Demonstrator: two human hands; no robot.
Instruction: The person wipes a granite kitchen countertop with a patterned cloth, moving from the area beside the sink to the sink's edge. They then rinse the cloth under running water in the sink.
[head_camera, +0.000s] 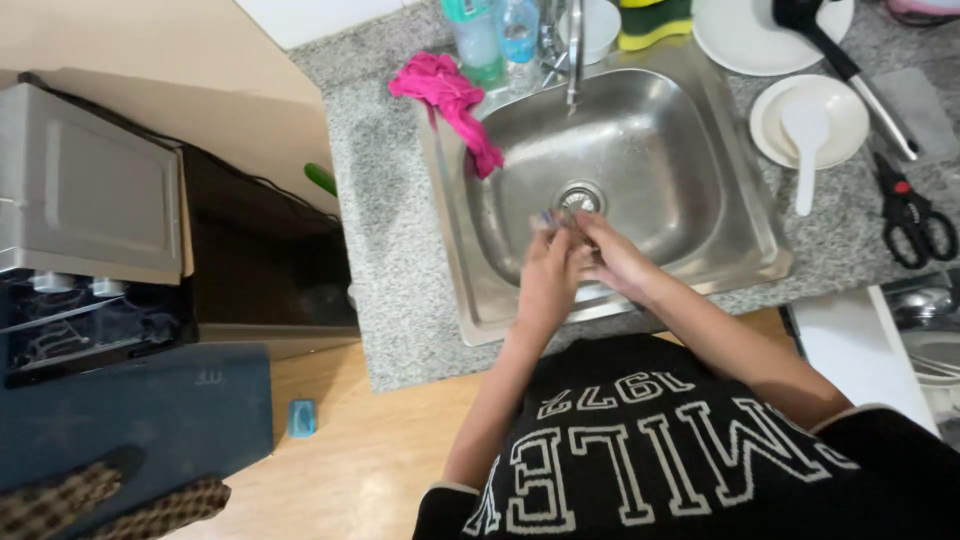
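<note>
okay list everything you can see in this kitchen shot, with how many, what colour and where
sink: one, steel, centre of counter
tap: one, steel, behind basin
counter: one, grey speckled
cloth: one, pink, over sink's rear left rim
bottles: two, green and blue, left of tap
sponge: one, yellow-green, right of tap
plates: two, white, right of sink
rice paddle: one, white, on nearer plate
ladle: one, black, across far plate
scissors: one, black, right edge
appliance: one, silver, at left
left hand: over basin
right hand: over basin, touching left hand; small item between them, unclear
</note>
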